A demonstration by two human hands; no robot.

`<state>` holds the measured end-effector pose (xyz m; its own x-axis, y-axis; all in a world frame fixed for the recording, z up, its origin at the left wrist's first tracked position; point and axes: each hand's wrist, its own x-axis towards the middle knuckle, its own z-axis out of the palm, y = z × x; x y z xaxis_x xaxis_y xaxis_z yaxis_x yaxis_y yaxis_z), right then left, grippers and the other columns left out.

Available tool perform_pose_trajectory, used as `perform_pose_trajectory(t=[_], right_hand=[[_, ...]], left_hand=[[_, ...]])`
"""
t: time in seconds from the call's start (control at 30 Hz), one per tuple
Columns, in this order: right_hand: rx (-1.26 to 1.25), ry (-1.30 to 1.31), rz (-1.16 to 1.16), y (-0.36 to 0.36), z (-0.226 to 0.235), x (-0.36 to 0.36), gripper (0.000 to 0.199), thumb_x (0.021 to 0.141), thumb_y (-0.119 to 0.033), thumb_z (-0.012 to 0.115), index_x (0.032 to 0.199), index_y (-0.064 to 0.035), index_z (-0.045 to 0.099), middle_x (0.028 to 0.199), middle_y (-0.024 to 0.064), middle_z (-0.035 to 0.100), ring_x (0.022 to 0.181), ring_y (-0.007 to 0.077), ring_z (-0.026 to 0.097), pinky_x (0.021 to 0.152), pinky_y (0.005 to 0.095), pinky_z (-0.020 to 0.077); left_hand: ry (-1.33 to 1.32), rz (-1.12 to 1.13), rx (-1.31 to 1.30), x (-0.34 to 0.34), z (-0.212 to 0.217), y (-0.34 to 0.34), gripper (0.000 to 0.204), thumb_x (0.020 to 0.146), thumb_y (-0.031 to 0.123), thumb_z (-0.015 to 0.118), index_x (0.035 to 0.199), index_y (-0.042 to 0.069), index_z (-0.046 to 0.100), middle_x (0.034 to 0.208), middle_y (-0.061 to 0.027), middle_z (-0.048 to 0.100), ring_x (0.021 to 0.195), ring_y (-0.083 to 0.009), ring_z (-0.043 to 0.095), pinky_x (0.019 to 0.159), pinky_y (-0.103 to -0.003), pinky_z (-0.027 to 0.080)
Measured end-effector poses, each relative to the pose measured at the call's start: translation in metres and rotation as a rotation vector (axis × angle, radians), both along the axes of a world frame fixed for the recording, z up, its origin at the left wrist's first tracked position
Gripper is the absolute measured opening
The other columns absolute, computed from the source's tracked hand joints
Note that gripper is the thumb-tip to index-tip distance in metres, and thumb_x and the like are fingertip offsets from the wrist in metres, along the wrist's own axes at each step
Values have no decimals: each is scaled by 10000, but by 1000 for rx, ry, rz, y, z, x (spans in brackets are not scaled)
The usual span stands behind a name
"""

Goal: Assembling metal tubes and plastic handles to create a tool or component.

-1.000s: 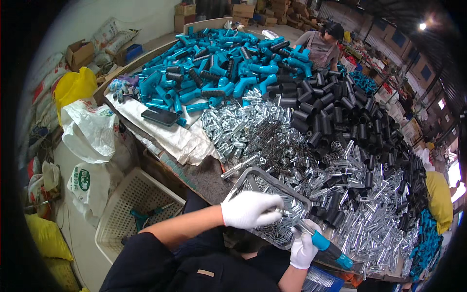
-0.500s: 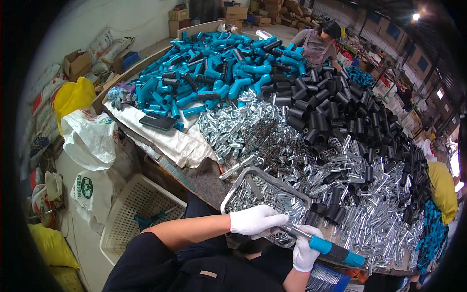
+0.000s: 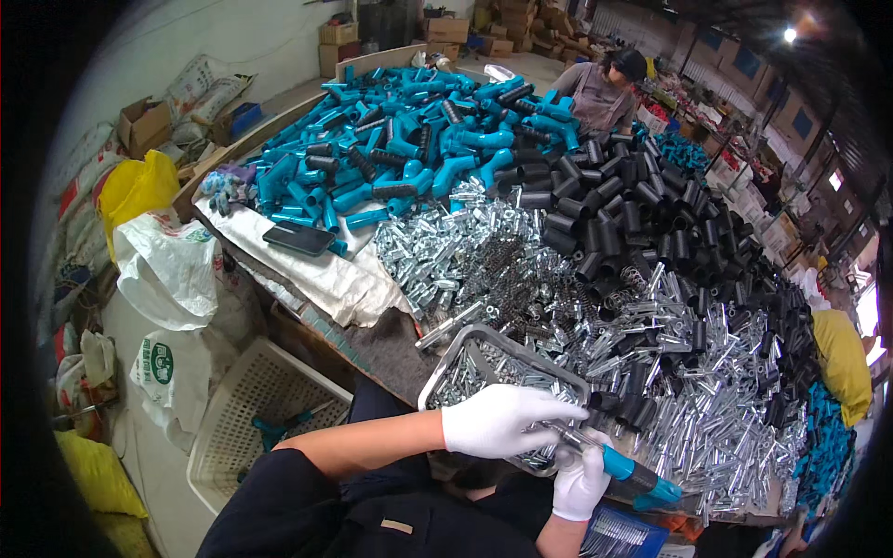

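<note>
At far left I see a white slatted basket [image 3: 249,409] on the floor beside the table; over the metal tray [image 3: 484,346] of small silver parts, my gloved left hand [image 3: 502,420] lies palm down, its fingers closed on a thin metal pin [image 3: 565,433] at its fingertips. Just to its right, my gloved right hand [image 3: 580,482] grips the blue-and-black handle [image 3: 637,476], which points right, with the pin touching its near end. Behind them stretch heaps of silver tubes [image 3: 688,409], black sleeves [image 3: 642,214] and blue fittings [image 3: 400,139].

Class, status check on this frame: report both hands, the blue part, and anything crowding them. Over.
Left hand over metal tray, fingertips at part's metal end. Right hand grips blue-handled part. Loose metal pieces heaped close behind.
</note>
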<state>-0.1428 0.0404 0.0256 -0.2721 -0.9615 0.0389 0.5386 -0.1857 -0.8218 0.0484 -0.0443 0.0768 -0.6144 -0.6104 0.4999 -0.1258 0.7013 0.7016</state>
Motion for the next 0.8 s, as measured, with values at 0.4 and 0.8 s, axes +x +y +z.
perform_pose_trajectory(t=[0.4,0.8], right_hand=[[57,8,-58,1,0,1,311,895,-112,621,1142,67,561,1067,175,642,913,252,685,722,336,631],[110,35,-240,-1,9,0,240,910,-140,594,1041,61,585,931,149,655,731,198,678,567,276,570]], left_hand=[[-292,-111,486,-1,12,-4,712,902,170,645,1537,95,333,1110,-180,608,998,-335,627,844,-412,511],[-194,-47,-42,-10,11,3,819,862,261,680,1532,32,269,1276,-233,571,1064,-427,625,840,-441,528]])
